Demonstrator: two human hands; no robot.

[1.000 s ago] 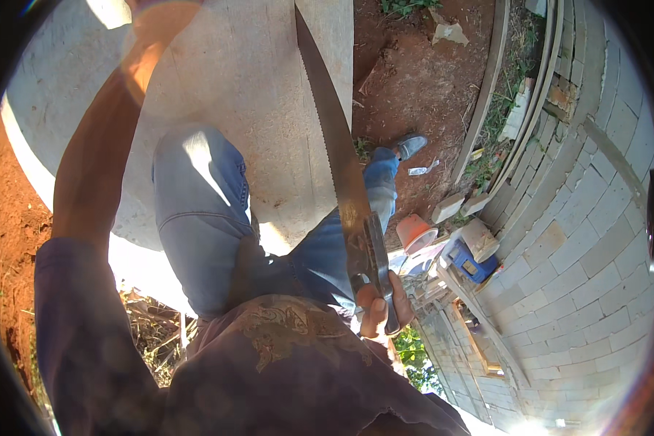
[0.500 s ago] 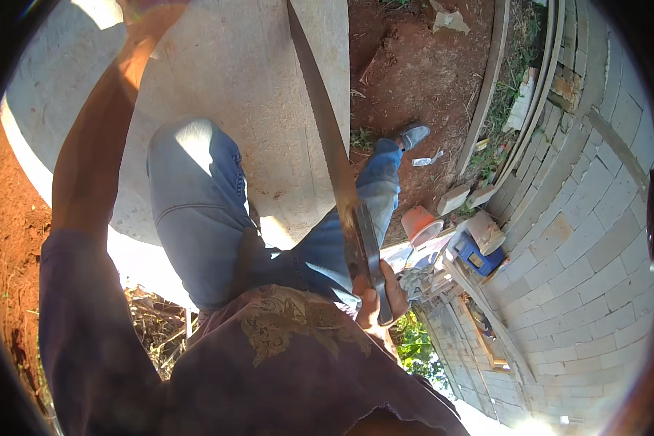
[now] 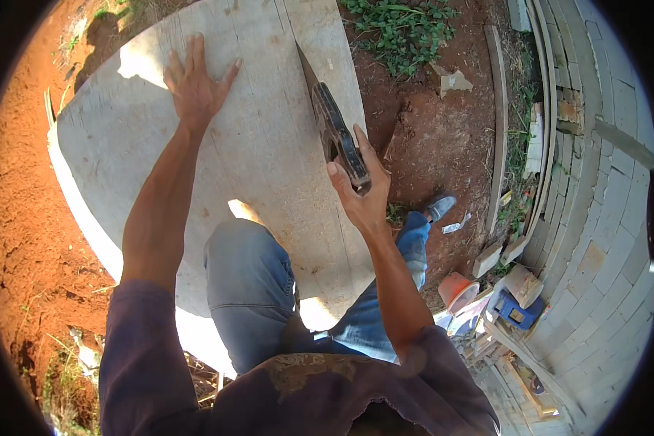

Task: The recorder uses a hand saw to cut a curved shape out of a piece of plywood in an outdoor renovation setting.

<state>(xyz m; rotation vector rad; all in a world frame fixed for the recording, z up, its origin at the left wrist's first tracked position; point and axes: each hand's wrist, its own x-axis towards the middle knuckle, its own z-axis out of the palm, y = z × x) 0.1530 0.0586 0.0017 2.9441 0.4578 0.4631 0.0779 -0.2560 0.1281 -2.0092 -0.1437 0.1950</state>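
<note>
A large pale wooden board (image 3: 269, 138) lies below me, with a dark cut line running in from its far edge. My left hand (image 3: 196, 86) is pressed flat on the board, fingers spread, to the left of that line. A hand saw (image 3: 336, 131) with a dark handle is in my right hand (image 3: 367, 185), which is wrapped round the handle's near end. The saw's blade points away from me along the line, and most of it is hidden below the board. My left knee (image 3: 243, 265) rests on the board, while my right leg is off its right edge.
Red soil surrounds the board, with green plants (image 3: 400, 33) at the far right. A long plank (image 3: 496, 123) lies along a grey block wall (image 3: 596, 254). Near the wall stand a reddish bucket (image 3: 458, 292) and a blue container (image 3: 517, 311).
My right hand has pushed the saw forward, away from my body, and its blade has sunk below the board. The head view has shifted, bringing my whole left hand into sight.
</note>
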